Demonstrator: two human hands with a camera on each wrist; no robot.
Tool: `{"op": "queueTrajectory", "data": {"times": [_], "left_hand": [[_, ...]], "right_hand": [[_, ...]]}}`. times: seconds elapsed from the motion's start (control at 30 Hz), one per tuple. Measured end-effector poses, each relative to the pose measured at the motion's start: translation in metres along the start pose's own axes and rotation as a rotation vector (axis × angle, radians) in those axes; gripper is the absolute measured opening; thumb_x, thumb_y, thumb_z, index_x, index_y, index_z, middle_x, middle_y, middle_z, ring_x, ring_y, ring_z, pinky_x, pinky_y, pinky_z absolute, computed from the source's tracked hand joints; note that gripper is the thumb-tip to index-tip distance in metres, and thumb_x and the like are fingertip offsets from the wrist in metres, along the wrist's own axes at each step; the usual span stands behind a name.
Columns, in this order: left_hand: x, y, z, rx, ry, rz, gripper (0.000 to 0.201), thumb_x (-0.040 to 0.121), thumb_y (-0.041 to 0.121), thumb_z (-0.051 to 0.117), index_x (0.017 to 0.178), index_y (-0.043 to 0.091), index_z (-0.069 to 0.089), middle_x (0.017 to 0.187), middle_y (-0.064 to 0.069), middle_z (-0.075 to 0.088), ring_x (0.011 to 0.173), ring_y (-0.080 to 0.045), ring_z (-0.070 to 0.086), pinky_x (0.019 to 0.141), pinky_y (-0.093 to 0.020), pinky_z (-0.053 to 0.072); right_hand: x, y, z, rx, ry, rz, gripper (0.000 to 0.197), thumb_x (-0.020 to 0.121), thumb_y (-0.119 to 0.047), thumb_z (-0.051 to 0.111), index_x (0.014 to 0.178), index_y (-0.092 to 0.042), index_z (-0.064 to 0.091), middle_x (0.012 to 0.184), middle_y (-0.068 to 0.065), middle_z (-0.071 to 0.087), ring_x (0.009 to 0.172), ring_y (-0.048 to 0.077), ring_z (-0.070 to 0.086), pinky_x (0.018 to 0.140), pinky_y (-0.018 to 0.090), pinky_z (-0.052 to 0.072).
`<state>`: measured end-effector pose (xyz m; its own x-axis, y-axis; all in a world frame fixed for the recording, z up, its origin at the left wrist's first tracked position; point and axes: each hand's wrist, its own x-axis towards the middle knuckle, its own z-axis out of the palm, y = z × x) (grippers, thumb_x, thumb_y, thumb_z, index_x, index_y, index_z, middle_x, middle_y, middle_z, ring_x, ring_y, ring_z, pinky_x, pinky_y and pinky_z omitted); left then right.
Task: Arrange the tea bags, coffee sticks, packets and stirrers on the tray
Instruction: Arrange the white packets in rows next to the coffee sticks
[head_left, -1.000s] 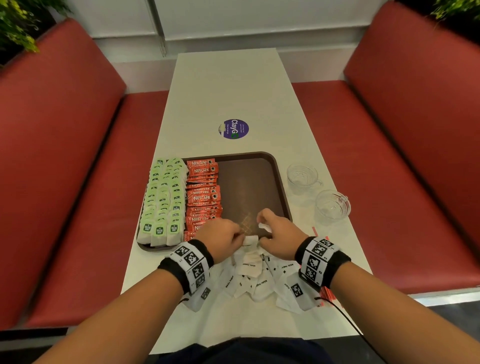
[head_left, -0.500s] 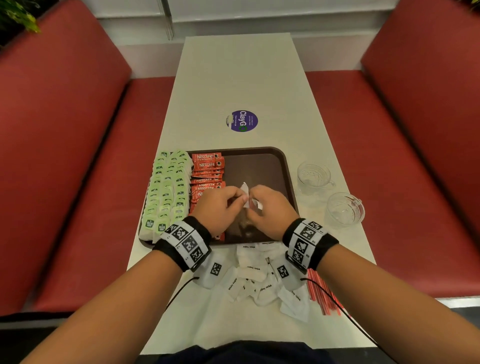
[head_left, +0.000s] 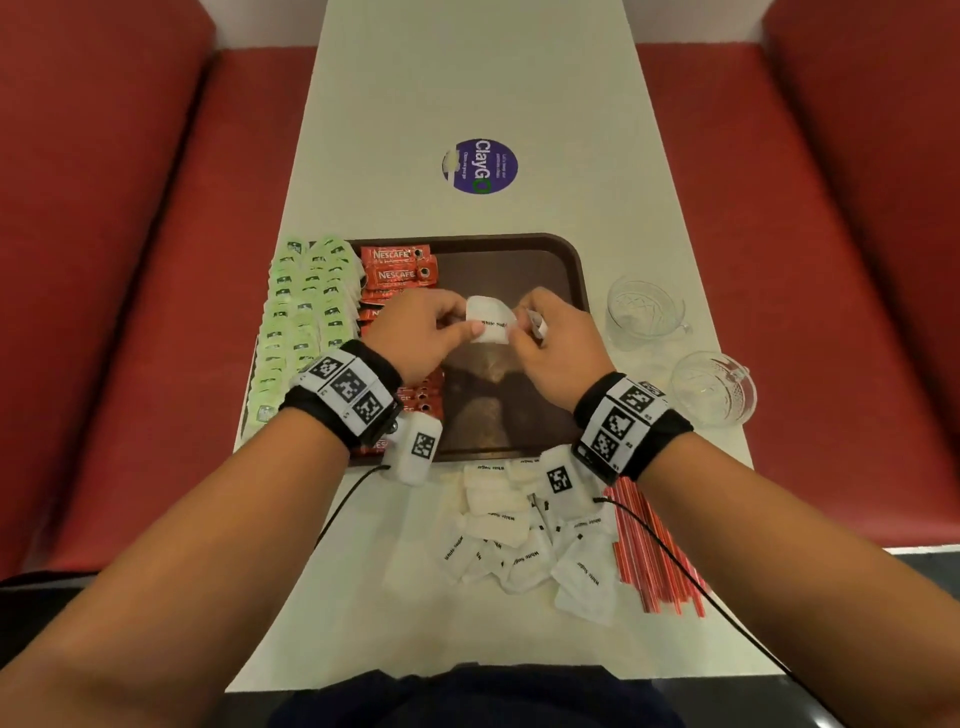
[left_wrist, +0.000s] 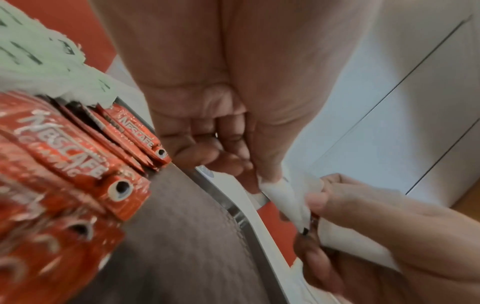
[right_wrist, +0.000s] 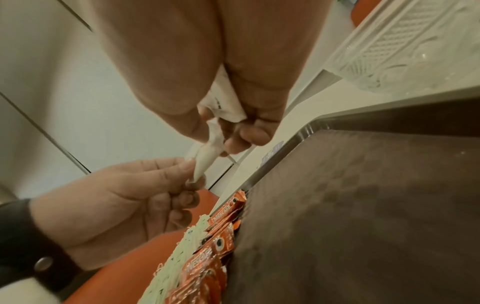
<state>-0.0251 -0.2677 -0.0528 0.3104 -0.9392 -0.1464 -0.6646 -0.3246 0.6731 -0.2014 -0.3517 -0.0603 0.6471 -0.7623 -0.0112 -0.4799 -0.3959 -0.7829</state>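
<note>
Head view, from left to right: rows of green tea bags (head_left: 306, 317) fill the left edge of the brown tray (head_left: 574, 260), and a column of red coffee sticks (head_left: 397, 267) lies just beside them. Above the tray's bare middle, the person's left hand (head_left: 415, 335) and right hand (head_left: 558, 338) meet over a white sugar packet (head_left: 488, 325). The left thumb and fingers (right_wrist: 182, 170) pinch one edge of it, and the right fingers (right_wrist: 255, 132) pinch the other; the right hand also clasps at least one more white packet against the palm, as the right wrist view shows. The held packet hangs clear of the tray, not yet set down. On the table nearer the person, a loose heap of sugar packets (head_left: 524, 535) waits, with a bundle of red stirrers (head_left: 657, 551) lying just to its right. Two glass cups (head_left: 675, 348) stand on the table right of the tray. By the look of it, the tea and coffee are arranged, the sugar row is only beginning, and the stirrers are untouched, so roughly half the job remains.
</note>
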Motion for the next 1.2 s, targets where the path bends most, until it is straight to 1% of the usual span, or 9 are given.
{"op": "queueTrajectory", "data": {"times": [0.2, 0.33, 0.5, 0.6, 0.8, 0.87, 1.0, 1.07, 1.2], "left_hand": [[0.076, -0.019, -0.014, 0.160, 0.157, -0.169, 0.021, 0.092, 0.033, 0.066, 0.100, 0.015, 0.073, 0.097, -0.005, 0.070, 0.091, -0.022, 0.061, 0.081, -0.028, 0.043], [0.116, -0.024, -0.012, 0.237, 0.157, -0.261, 0.032, 0.087, 0.027, 0.072, 0.117, 0.018, 0.067, 0.121, -0.006, 0.067, 0.112, -0.025, 0.060, 0.091, -0.033, 0.046], [0.139, -0.028, -0.004, 0.347, 0.128, -0.324, 0.039, 0.083, 0.024, 0.073, 0.118, 0.011, 0.062, 0.120, -0.011, 0.065, 0.109, -0.030, 0.062, 0.083, -0.034, 0.049], [0.143, -0.031, -0.003, 0.421, 0.125, -0.302, 0.039, 0.083, 0.024, 0.071, 0.118, 0.012, 0.061, 0.119, -0.011, 0.065, 0.107, -0.031, 0.062, 0.079, -0.033, 0.046], [0.143, -0.023, 0.000, 0.492, -0.016, -0.191, 0.023, 0.090, 0.030, 0.067, 0.112, 0.029, 0.072, 0.125, -0.001, 0.063, 0.115, -0.027, 0.058, 0.094, -0.038, 0.048], [0.140, -0.023, 0.002, 0.510, -0.059, -0.187, 0.024, 0.090, 0.032, 0.068, 0.114, 0.033, 0.070, 0.128, 0.000, 0.063, 0.119, -0.027, 0.056, 0.098, -0.039, 0.045], [0.133, -0.021, 0.001, 0.515, -0.067, -0.167, 0.024, 0.093, 0.030, 0.063, 0.116, 0.034, 0.069, 0.130, 0.000, 0.062, 0.120, -0.027, 0.056, 0.100, -0.039, 0.043], [0.127, -0.018, -0.001, 0.489, -0.028, -0.123, 0.029, 0.095, 0.034, 0.059, 0.123, 0.029, 0.066, 0.130, -0.001, 0.063, 0.120, -0.028, 0.056, 0.102, -0.041, 0.044], [0.101, -0.005, -0.015, 0.178, 0.082, 0.000, 0.033, 0.097, 0.044, 0.055, 0.119, 0.025, 0.069, 0.118, 0.007, 0.069, 0.108, -0.014, 0.061, 0.094, -0.030, 0.044]], "right_hand": [[0.009, 0.006, -0.003, 0.088, -0.037, 0.112, 0.012, 0.100, -0.024, 0.051, 0.106, -0.015, 0.046, 0.077, -0.006, 0.052, 0.061, 0.007, 0.049, 0.054, 0.014, 0.039], [0.006, 0.007, -0.003, 0.199, -0.141, 0.141, 0.022, 0.100, -0.027, 0.041, 0.113, -0.014, 0.054, 0.106, 0.003, 0.056, 0.082, 0.001, 0.053, 0.062, 0.000, 0.038], [0.006, 0.016, -0.001, 0.099, -0.150, 0.096, 0.040, 0.090, -0.027, 0.028, 0.114, -0.018, 0.059, 0.115, 0.003, 0.054, 0.097, 0.013, 0.052, 0.083, 0.020, 0.044], [0.010, 0.019, -0.001, 0.038, -0.147, 0.108, 0.027, 0.095, -0.010, 0.039, 0.111, -0.019, 0.058, 0.114, 0.001, 0.053, 0.088, 0.008, 0.050, 0.078, 0.028, 0.042], [0.015, 0.022, -0.006, 0.007, -0.097, 0.053, 0.020, 0.093, -0.006, 0.055, 0.103, -0.024, 0.053, 0.096, -0.006, 0.058, 0.080, 0.002, 0.054, 0.062, 0.005, 0.037], [0.016, 0.022, -0.006, -0.013, -0.062, 0.030, 0.019, 0.093, -0.010, 0.060, 0.100, -0.025, 0.052, 0.092, -0.010, 0.059, 0.078, 0.001, 0.055, 0.064, 0.008, 0.038], [0.020, 0.026, -0.005, 0.029, 0.002, 0.070, 0.016, 0.092, -0.019, 0.068, 0.093, -0.028, 0.055, 0.096, -0.005, 0.067, 0.090, 0.012, 0.066, 0.077, 0.032, 0.058], [0.022, 0.023, -0.006, 0.060, 0.009, 0.099, 0.018, 0.093, -0.021, 0.068, 0.088, -0.031, 0.054, 0.099, 0.000, 0.070, 0.091, 0.015, 0.070, 0.074, 0.038, 0.061], [0.023, 0.017, -0.008, 0.157, -0.005, 0.166, 0.016, 0.096, -0.020, 0.065, 0.089, -0.027, 0.053, 0.096, 0.006, 0.072, 0.065, 0.017, 0.074, 0.061, 0.042, 0.063]]}}
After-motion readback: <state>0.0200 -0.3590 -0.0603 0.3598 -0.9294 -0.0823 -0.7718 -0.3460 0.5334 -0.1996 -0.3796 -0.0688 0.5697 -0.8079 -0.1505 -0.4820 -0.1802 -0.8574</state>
